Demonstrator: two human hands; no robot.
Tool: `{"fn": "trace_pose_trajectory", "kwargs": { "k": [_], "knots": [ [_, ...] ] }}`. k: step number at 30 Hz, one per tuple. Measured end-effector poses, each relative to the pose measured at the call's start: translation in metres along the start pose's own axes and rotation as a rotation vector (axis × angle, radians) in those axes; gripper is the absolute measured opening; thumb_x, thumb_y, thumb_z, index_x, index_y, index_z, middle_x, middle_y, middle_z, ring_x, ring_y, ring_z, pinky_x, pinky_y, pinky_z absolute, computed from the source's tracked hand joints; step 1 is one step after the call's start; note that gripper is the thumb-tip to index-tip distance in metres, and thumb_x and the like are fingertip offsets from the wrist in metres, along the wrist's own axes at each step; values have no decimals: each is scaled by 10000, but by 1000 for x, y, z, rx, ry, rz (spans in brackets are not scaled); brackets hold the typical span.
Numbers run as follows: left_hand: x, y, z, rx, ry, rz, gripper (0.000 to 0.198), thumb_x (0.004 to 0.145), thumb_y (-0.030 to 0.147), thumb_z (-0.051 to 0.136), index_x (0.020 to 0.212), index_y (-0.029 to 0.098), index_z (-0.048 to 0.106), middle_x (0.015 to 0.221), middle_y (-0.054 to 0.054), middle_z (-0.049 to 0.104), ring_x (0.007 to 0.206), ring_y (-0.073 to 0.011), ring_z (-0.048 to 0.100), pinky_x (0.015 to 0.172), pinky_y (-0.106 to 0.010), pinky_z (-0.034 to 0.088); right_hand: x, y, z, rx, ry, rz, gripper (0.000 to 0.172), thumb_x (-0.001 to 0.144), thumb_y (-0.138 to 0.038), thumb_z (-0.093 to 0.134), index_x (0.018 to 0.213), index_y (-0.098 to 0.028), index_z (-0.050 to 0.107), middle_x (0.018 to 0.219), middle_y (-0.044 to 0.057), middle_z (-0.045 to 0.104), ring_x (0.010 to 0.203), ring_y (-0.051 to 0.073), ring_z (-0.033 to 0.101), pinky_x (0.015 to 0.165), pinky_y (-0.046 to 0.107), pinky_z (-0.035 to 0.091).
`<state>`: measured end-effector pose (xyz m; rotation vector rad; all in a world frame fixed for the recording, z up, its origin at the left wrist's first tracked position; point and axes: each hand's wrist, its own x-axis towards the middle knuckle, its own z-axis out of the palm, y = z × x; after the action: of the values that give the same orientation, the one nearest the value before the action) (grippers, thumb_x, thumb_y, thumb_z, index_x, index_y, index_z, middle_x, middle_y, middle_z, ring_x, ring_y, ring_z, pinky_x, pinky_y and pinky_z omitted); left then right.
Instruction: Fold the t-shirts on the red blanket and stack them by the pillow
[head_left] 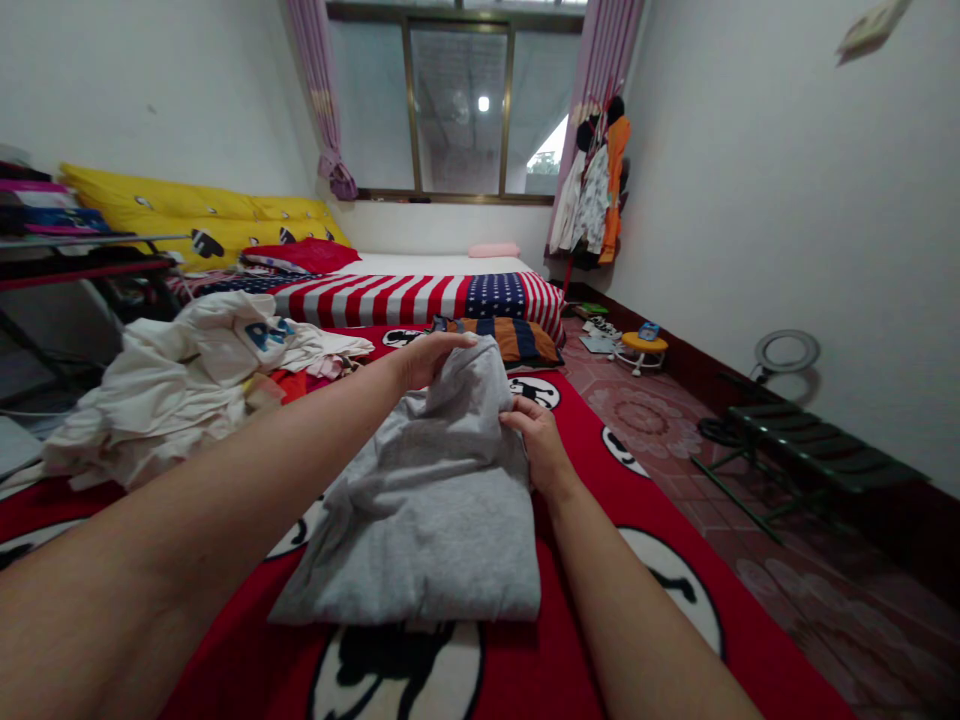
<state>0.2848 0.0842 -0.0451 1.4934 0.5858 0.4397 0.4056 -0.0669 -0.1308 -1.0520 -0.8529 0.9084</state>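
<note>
Grey wrinkled garment (442,520) is held by left hand (429,360) and right hand (538,435); white cloth (180,365) bears unclear blue letters (259,337).

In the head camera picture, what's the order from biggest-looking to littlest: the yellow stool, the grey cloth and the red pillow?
1. Grey cloth, easily largest, and also nearest the camera
2. Red pillow
3. Yellow stool
</note>
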Motion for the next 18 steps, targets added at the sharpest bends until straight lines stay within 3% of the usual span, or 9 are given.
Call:
{"fn": "trace_pose_trajectory", "kwargs": {
  "k": [3,6,10,14,18],
  "knots": [
    [5,-8,-1,95,43,53,630,655,304,719,1251,177,555,1051,-83,681,844,-203,663,701,-294,508,7,8,-8,-6,184,78,225,524,-254,556,733,-186,610,634,-27,640,570,142,553,548,243,424],
    [3,-17,-13,315,195,129,807,626,254,741,1374,163,453,1171,-115,646,957,-208,643,781,-303,493,14,18,-17,-53,297,106,240,510,-240,552,737,-177,598,629,-7,646,574,161,574,535,254,434],
    [-14,-34,-42,474,281,102,634,600,290,758,1179,69,625,954,-125,711,829,-215,651,745,-316,488,17,25,-20,-116,378,105,418,501,-231,615,914,-174,604,674,5,666,605,182,603,534,259,447],
    [-35,-51,-65,744,255,73,427,581,345,779,943,120,745,790,-69,727,759,-224,650,687,-294,481,16,25,-18,-209,358,27,635,516,-239,655,1140,-178,558,686,-2,664,625,185,620,566,264,466],
    [-43,-60,-67,994,394,167,219,609,240,740,814,172,771,707,-37,721,721,-210,647,695,-275,479,17,29,-21,-346,283,-68,581,550,-239,626,1124,-149,610,820,54,701,743,195,641,673,289,492]
  ]
}}
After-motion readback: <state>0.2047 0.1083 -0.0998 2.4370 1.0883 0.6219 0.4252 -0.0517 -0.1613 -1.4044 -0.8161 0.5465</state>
